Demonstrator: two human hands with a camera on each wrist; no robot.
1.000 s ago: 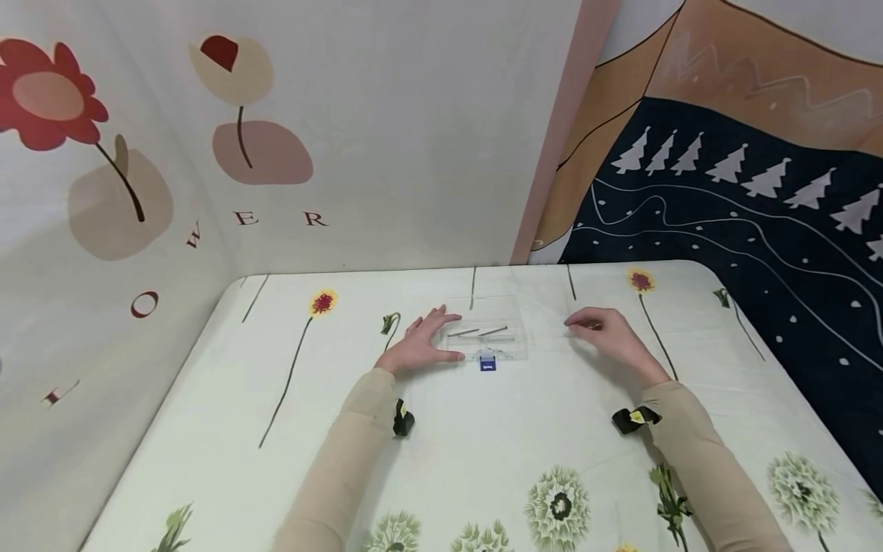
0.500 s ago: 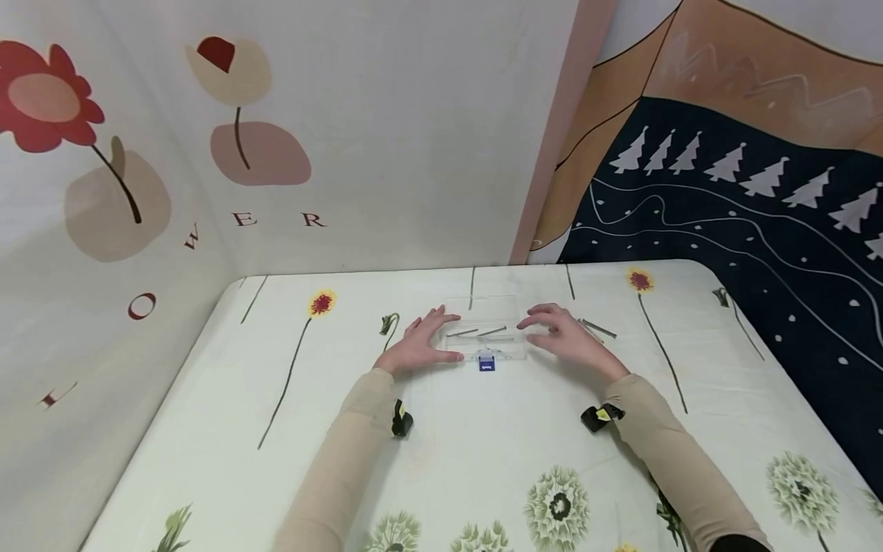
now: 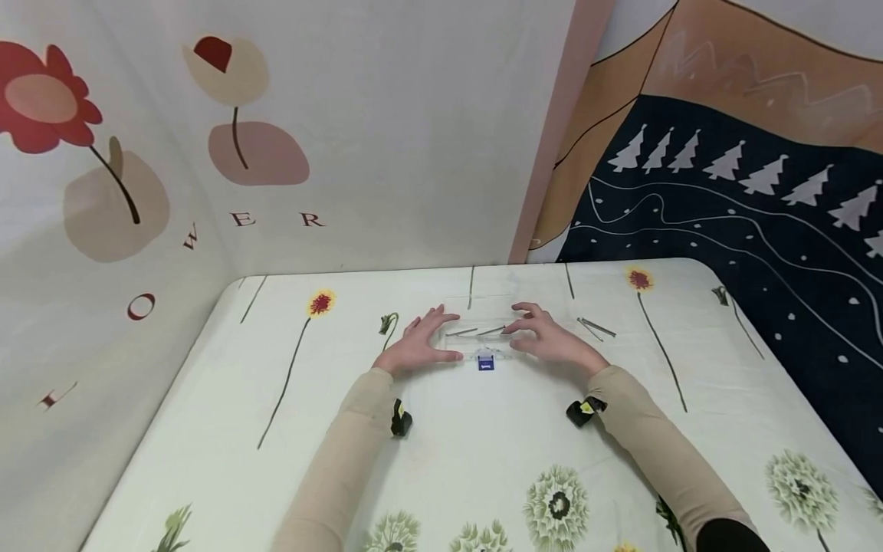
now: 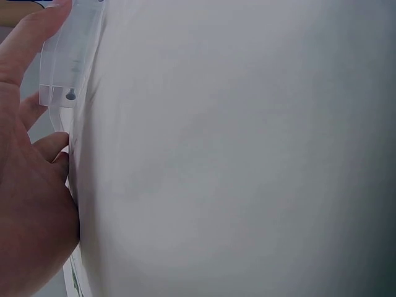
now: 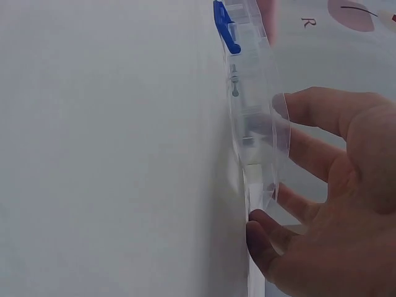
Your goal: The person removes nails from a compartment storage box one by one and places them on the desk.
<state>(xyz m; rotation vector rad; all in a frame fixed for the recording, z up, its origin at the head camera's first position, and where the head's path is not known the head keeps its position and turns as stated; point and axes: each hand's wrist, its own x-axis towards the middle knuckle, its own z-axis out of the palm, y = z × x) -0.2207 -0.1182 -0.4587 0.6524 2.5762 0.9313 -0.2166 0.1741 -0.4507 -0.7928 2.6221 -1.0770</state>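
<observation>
A clear plastic box (image 3: 491, 346) with a blue latch (image 3: 487, 362) lies on the flowered tablecloth (image 3: 483, 429). A few thin metal rods (image 3: 476, 332) lie inside it. My left hand (image 3: 421, 345) rests on the box's left end with fingers spread. My right hand (image 3: 548, 337) holds the right end, thumb at the front edge and fingers curved over the top. In the left wrist view the left hand (image 4: 31, 204) touches the box (image 4: 68, 55). In the right wrist view the right hand (image 5: 334, 204) wraps the box (image 5: 247, 93), whose latch (image 5: 224, 28) is at the top.
Two loose metal rods (image 3: 596, 328) lie on the cloth just right of my right hand. Printed fabric walls (image 3: 386, 153) stand behind and at both sides of the table. The cloth's near part shows only printed flowers.
My right hand has moved left from the loose rods onto the right end of the box, leaving the rods on the cloth. The left hand has stayed in place.
</observation>
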